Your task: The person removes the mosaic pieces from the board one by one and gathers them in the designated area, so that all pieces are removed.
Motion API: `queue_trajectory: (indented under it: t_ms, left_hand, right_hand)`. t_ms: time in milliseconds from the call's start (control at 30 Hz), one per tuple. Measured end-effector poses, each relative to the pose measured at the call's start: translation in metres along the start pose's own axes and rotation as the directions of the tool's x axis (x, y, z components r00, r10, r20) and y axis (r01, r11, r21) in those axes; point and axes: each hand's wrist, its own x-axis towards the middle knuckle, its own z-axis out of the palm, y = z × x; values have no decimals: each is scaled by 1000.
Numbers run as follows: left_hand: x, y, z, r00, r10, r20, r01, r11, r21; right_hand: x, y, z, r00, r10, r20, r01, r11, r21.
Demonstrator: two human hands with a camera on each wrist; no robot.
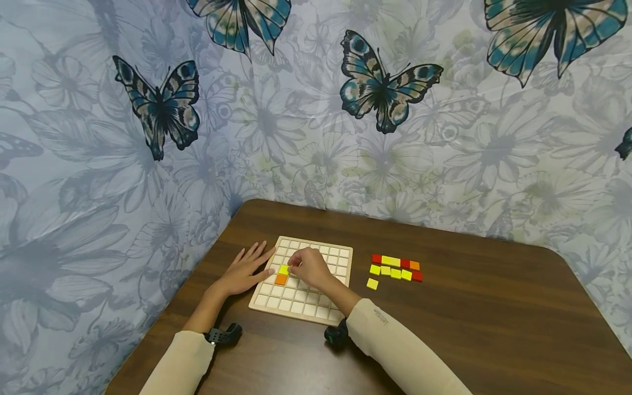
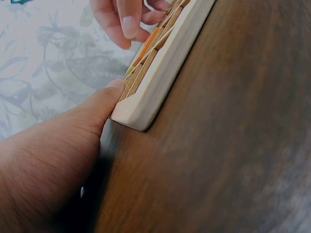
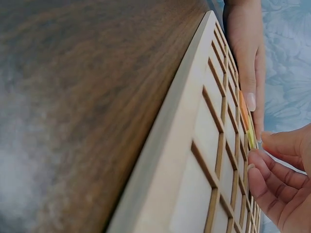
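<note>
A light wooden grid board (image 1: 296, 317) lies on the table. In its left part sit an orange tile (image 1: 281, 280) and, just behind it, a yellow tile (image 1: 283, 269). My right hand (image 1: 311, 267) is over the board with its fingertips (image 3: 253, 158) close by the yellow tile; thumb and fingers stand slightly apart, and I see nothing between them. Whether they touch the tile is unclear. My left hand (image 1: 242, 274) rests flat with fingers spread at the board's left edge, its thumb (image 2: 104, 99) against the rim.
Right of the board lie several loose tiles in rough rows: red tiles (image 1: 417, 276), yellow tiles (image 1: 391, 261) and another orange tile (image 1: 415, 265). One yellow tile (image 1: 372, 284) lies nearer the front. Behind the brown table (image 1: 469, 307) is a butterfly-patterned wall covering (image 1: 306, 164).
</note>
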Motion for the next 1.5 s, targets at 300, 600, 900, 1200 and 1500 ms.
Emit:
queue_trajectory:
  t_ms: [300,600,900,1200,1500]
  left_hand:
    - [0,3,-2,1000,0,4,0,1000,-17]
    - [-1,4,-2,1000,0,3,0,1000,-19]
    - [-1,5,-4,1000,-16,25,17,1000,-17]
    - [-3,8,-4,1000,-12,13,12,1000,-9]
    - [-2,9,-6,1000,-12,5,12,1000,-6]
  right_hand:
    - [3,1,4,1000,12,-12,-13,1000,-13]
    - [5,-3,4,998,57,16,-57,998,-30]
    - [3,-5,5,996,86,-8,-86,996,-14]
    - [0,-5,9,995,61,-82,-61,998,6]
    - [0,-4,10,994,17,-111,-12,999,48]
